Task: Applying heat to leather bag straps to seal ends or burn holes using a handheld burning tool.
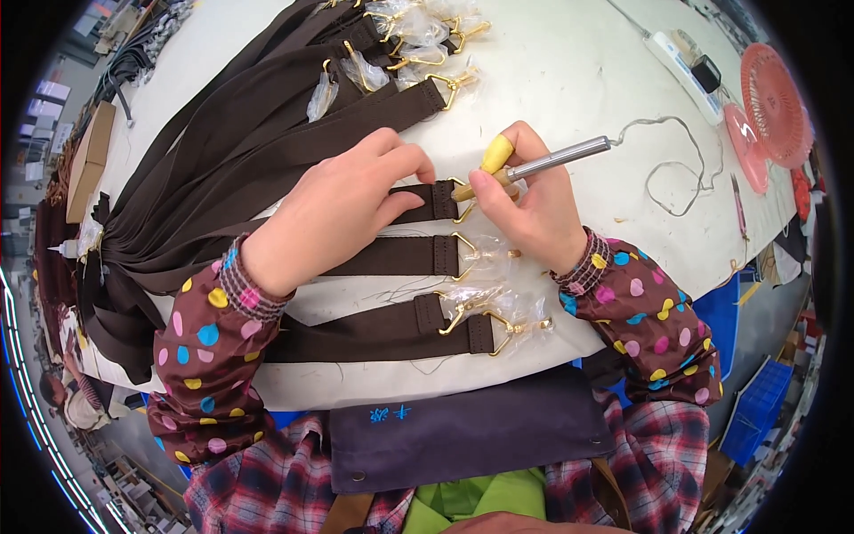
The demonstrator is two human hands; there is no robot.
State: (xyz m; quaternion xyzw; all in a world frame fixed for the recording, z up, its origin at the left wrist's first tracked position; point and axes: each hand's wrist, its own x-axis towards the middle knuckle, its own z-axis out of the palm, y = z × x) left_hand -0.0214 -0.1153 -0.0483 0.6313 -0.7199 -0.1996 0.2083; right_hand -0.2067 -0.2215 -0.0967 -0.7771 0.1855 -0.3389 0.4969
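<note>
My left hand (342, 200) is curled over a dark brown webbing strap (442, 201), its thumb and bent fingers on the strap near the stitched end. In my right hand (534, 200) is a slim metal pen-like tool (560, 157), similar to a soldering iron, with a cord at its back end. Its brownish front end is at the strap's gold ring, touching or just above it. A yellow finger cot (497, 154) covers one right fingertip. Nearer me lie more straps (382, 342) with gold hooks (504, 331) in clear plastic wrap.
The straps are bunched (107, 231) at the left of the white table (569, 338). More wrapped hooks (418, 44) lie at the far side. At right are a power strip (680, 76), a pink ribbed fan (774, 107), the looping cord (654, 182) and a thin pointed tool (740, 206).
</note>
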